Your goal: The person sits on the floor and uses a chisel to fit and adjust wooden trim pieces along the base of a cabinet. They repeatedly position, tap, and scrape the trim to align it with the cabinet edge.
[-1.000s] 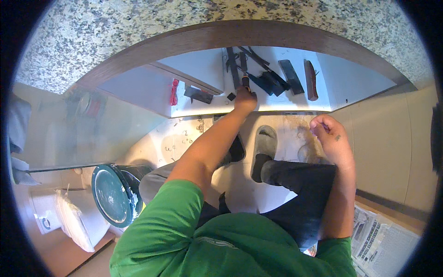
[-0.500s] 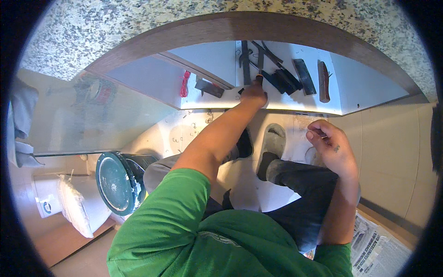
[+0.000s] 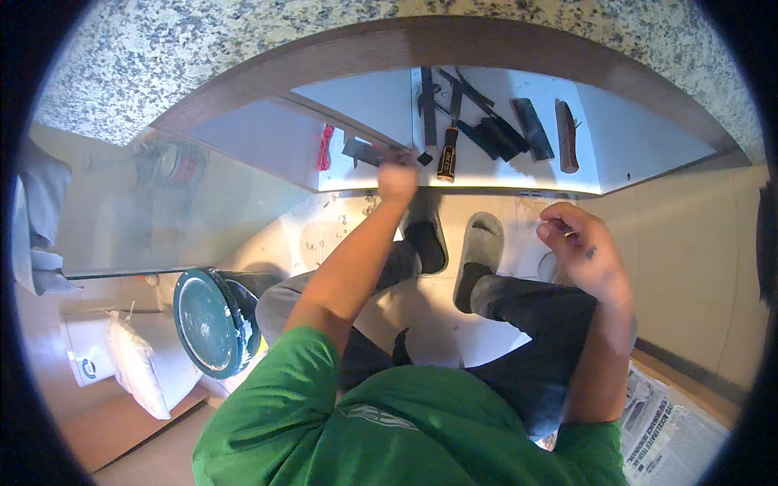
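My left hand [image 3: 397,176] is smeared by motion at the cabinet's front edge, beside a dark flat strip [image 3: 360,151] lying on the white cabinet floor. Whether its fingers touch the strip cannot be made out. Just right of it lies a hand tool with a black-and-orange handle [image 3: 447,159], its far end among dark strips. A small black block [image 3: 425,159] sits between hand and tool. My right hand [image 3: 582,249] hangs in the air above my knee, fingers curled in toward the thumb, with nothing visible in it.
Several dark strips [image 3: 531,130] and a brown wooden piece [image 3: 567,138] lie in the cabinet; a pink cord bundle [image 3: 325,147] is at its left. A speckled countertop [image 3: 389,10] overhangs. A green-lidded bucket [image 3: 207,324] stands left, newspaper [image 3: 673,421] lower right. Dark curled shavings dot the floor.
My left hand has let go of the black-and-orange handled tool and moved left toward the dark strip. The tool now lies on the cabinet floor. My right hand has hardly moved.
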Available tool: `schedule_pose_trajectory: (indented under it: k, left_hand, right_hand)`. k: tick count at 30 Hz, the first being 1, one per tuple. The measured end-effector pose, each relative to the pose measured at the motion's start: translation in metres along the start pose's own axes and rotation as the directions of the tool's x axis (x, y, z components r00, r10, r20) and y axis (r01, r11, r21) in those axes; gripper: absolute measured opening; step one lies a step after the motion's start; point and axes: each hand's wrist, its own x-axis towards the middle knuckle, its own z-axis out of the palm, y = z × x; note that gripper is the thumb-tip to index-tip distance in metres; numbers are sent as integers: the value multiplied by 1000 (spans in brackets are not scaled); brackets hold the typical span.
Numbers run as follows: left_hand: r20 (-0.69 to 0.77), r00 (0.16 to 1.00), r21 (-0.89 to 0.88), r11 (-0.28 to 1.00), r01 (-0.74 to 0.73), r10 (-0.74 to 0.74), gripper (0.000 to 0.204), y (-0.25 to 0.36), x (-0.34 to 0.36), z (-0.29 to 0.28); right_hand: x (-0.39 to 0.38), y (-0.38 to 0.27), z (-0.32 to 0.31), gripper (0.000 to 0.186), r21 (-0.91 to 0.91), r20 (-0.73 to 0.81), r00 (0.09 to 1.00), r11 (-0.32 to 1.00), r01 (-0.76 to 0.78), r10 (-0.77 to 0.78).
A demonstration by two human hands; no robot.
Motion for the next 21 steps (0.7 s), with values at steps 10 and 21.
schedule_pose_trajectory:
  k: [10,21]
  left_hand:
    - [246,777,-523,595,610,-580,34,-34,29,-23]
    - [333,827,-689,482,541,-453,13,-51,12,-47]
  right_hand:
    - [2,6,3,20,-36,6,998,998,59,-59]
    - [6,17,9,25,-100,46,998,993,55,-51]
